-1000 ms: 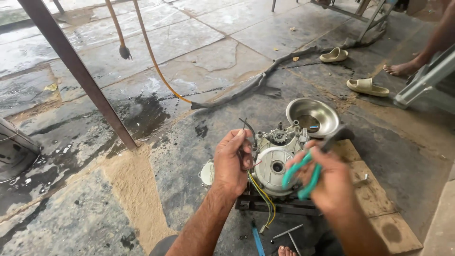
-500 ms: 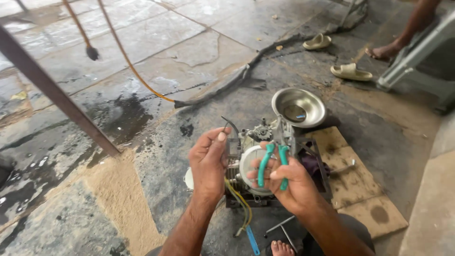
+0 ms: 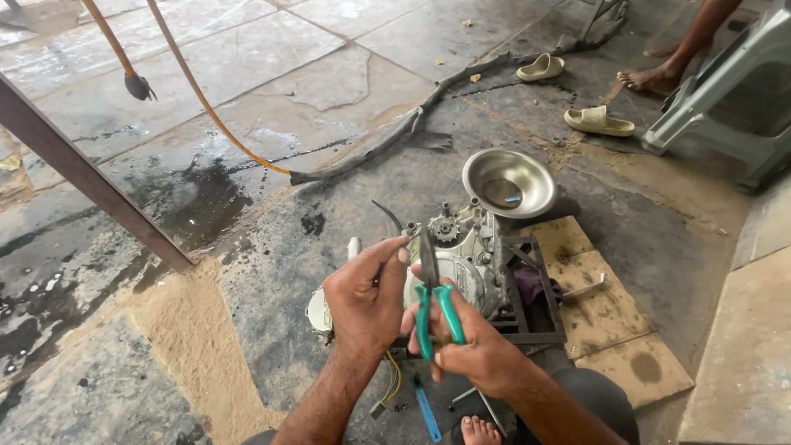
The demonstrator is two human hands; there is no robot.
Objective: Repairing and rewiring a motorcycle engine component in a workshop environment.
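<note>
Pliers (image 3: 434,306) with green handles stand almost upright in the right hand (image 3: 478,353), whose fingers are wrapped shut round the grips; the dark nose points up and reaches the top of the small engine (image 3: 465,259), though whether the tips pinch anything there is too small to tell. Beside it the left hand (image 3: 362,298) is curled, its thumb and forefinger pressed together at the engine's upper edge just left of the pliers' nose, and what they nip (if anything) is hidden behind the fingers. Both hands cover much of the engine's round pale side cover, so only a toothed sprocket and some studs show clearly above them. The engine sits in a dark metal frame (image 3: 534,297) laid over wooden boards (image 3: 606,317) on the wet stone floor (image 3: 272,99). Yellow wires (image 3: 394,381) hang below the left wrist, and a blue-handled tool (image 3: 427,414) lies on the ground near a bare toe at the bottom edge. Just behind the engine stands a steel bowl (image 3: 508,181) with something small and blue in it. Farther off, an orange hose (image 3: 206,99) joins a black hose (image 3: 387,144), two pale sandals (image 3: 599,121) lie apart, and another person's bare foot (image 3: 651,78) is cut off by the top edge.
</note>
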